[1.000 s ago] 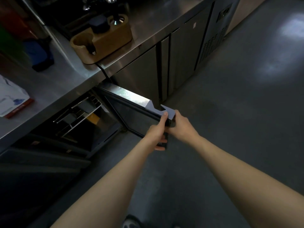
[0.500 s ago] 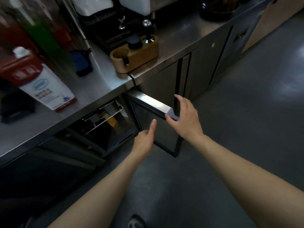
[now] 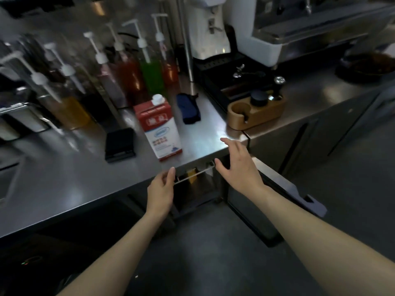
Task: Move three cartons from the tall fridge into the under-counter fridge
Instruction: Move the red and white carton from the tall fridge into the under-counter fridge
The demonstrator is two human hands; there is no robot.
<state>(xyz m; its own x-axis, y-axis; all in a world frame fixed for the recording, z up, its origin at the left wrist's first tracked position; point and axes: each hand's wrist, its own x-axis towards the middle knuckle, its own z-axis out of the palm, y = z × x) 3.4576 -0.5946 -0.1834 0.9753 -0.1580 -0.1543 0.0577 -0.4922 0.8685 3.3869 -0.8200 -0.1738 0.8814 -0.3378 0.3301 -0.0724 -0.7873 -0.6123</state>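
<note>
A red and white carton (image 3: pixel 159 128) with a white cap stands upright on the steel counter (image 3: pixel 64 184), near its front edge. Below it the under-counter fridge door (image 3: pixel 275 195) hangs open to the right, and a wire shelf (image 3: pixel 193 175) shows inside the dark compartment. My left hand (image 3: pixel 161 191) is raised at the counter edge, just below and in front of the carton, fingers relaxed and holding nothing. My right hand (image 3: pixel 237 165) hovers to the carton's right over the counter edge, fingers spread and empty.
Several pump syrup bottles (image 3: pixel 128 67) line the back of the counter. A black scale (image 3: pixel 120 145) lies left of the carton, a blue cloth (image 3: pixel 189 108) behind it. A wooden tamping station (image 3: pixel 255 111) and a grinder (image 3: pixel 210 28) stand to the right.
Both hands let go of the fridge door and rose to the counter edge, either side of the carton. The door stays open. My view tilted up onto the counter.
</note>
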